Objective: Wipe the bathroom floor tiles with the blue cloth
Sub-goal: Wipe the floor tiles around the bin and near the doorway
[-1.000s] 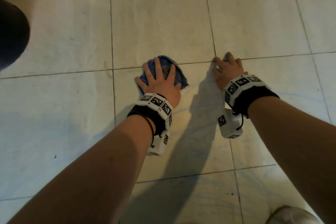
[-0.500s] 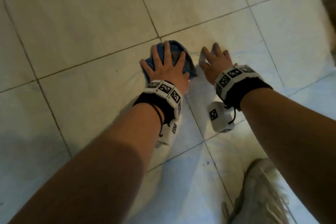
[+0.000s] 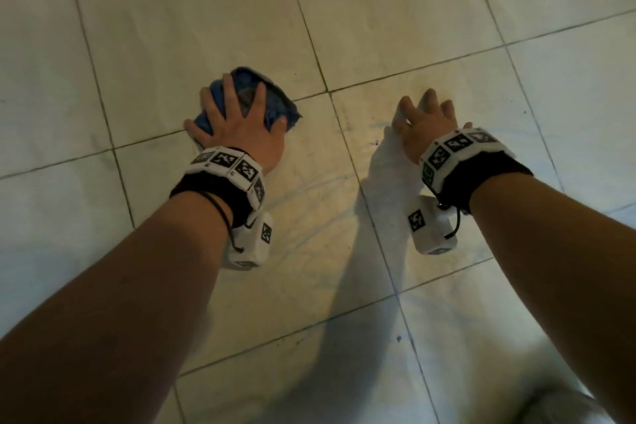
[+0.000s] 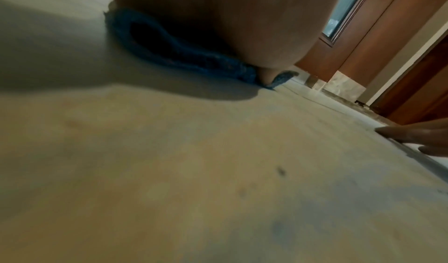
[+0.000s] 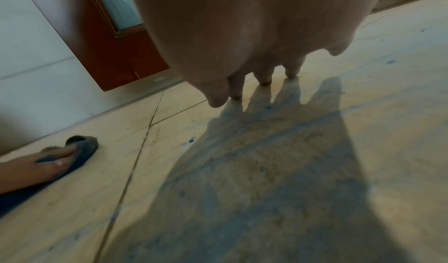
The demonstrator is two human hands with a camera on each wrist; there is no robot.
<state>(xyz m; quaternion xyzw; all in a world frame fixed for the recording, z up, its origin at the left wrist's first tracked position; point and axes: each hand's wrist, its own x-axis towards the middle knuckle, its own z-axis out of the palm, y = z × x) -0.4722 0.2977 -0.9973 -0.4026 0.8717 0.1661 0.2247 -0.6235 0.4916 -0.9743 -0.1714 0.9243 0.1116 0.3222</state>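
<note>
A crumpled blue cloth lies on the pale floor tiles, over a grout line. My left hand presses flat on it with the fingers spread; the cloth shows under the palm in the left wrist view, and the cloth appears again at the left of the right wrist view. My right hand is to the right of the cloth, apart from it, fingers straight with the fingertips on the bare tile. It holds nothing.
A brown wooden door with a glass panel stands past the tiles, next to a white tiled wall. Faint wet streaks cross the tile between my hands. A pale shoe is at the bottom right.
My view has swung and the shoe has slid to the bottom right corner. The two hands now lie farther apart. The left hand stays pressed on the cloth.
</note>
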